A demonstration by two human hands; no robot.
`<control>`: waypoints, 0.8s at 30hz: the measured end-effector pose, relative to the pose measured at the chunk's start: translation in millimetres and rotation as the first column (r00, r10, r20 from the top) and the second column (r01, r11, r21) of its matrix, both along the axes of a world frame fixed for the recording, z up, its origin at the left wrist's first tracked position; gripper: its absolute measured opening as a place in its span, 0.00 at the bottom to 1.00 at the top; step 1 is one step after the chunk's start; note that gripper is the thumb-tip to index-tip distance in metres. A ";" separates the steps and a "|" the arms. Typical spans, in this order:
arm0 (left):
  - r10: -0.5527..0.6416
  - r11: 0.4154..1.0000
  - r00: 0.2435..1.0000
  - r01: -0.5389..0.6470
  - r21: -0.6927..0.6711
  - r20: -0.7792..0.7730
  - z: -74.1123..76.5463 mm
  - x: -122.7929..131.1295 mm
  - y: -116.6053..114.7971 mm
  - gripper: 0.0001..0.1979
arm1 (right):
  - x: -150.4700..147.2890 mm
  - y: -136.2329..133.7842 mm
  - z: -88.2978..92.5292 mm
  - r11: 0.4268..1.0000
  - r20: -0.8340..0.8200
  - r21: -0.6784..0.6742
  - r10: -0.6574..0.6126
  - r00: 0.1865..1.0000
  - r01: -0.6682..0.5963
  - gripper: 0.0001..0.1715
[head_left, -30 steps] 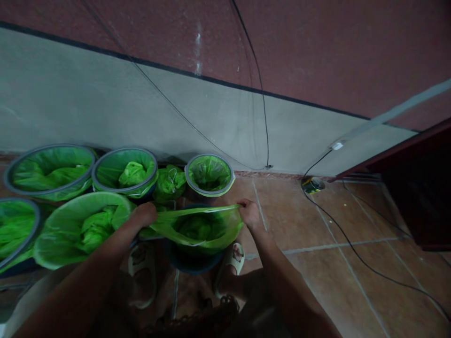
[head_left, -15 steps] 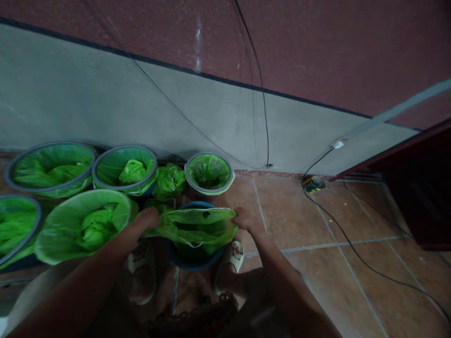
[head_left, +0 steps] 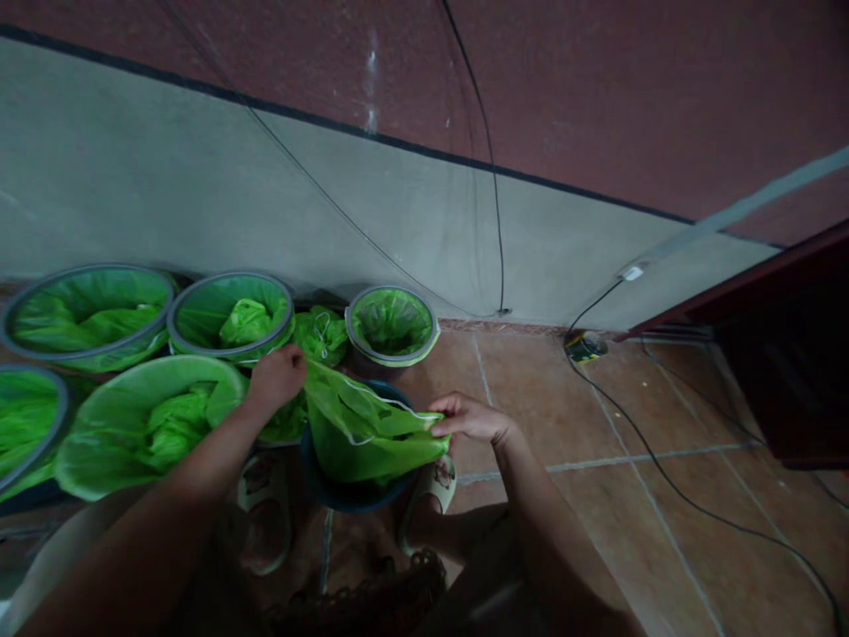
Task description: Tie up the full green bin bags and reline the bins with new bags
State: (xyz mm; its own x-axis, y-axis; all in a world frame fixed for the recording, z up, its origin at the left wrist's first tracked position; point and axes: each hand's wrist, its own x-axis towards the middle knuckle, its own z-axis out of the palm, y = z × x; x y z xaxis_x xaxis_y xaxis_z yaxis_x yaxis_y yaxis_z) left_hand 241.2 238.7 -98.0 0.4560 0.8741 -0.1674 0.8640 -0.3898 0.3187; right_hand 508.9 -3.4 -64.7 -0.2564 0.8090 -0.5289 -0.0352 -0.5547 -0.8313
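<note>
Two grips are clenched in the head view: the left hand (head_left: 277,380) pinches one end of the mouth of a green drawstring bin liner (head_left: 371,442), the right hand (head_left: 468,418) the other. The liner lies between them, its lower part hanging within a blue bin (head_left: 358,501) on the tiled floor (head_left: 577,411). Its mouth's long axis slants from the left hand, nearer the wall (head_left: 398,208), down to the right. Half a second earlier that edge ran almost level; since then, the left hand has risen wallward while the right's height has barely changed.
</note>
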 end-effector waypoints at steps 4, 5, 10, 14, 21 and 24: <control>0.024 1.000 0.940 -0.017 -0.024 0.340 13.2 10.1 -2.2 0.19 | -11.0 -2.8 0.3 0.993 -0.039 -0.022 0.115 0.993 -0.116 0.23; 0.025 0.999 0.923 -0.006 -0.051 0.384 12.2 12.5 -3.1 0.20 | -15.8 -2.7 -5.0 0.985 -0.037 -0.046 0.165 0.986 -0.166 0.24; -0.110 0.981 0.985 0.129 -0.144 0.133 -12.9 16.5 -14.4 0.20 | -39.5 -2.0 -44.7 0.851 0.296 -0.367 0.489 0.820 -0.376 0.29; -0.201 0.953 0.961 0.146 -0.267 -0.188 -33.1 12.0 -31.3 0.29 | -40.4 1.1 -59.1 0.845 0.534 -0.407 0.527 0.661 -0.345 0.25; -0.142 0.921 0.987 0.102 -0.376 -0.080 -30.9 12.3 -32.7 0.32 | -32.1 14.9 -68.6 0.987 0.765 0.012 0.096 0.636 -0.163 0.17; -0.104 0.915 0.991 0.064 -0.399 -0.080 -35.3 12.6 -32.9 0.32 | -40.5 19.5 -81.7 1.000 0.723 0.005 -0.009 0.691 0.009 0.18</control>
State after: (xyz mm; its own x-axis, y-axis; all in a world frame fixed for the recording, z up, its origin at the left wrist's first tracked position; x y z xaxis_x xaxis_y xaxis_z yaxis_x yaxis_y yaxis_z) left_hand 253.8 205.7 -133.2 0.4887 0.6866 -0.5383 0.8682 -0.3222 0.3773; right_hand 468.5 16.1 -146.5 0.2120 0.8097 -0.5471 0.5716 -0.5569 -0.6026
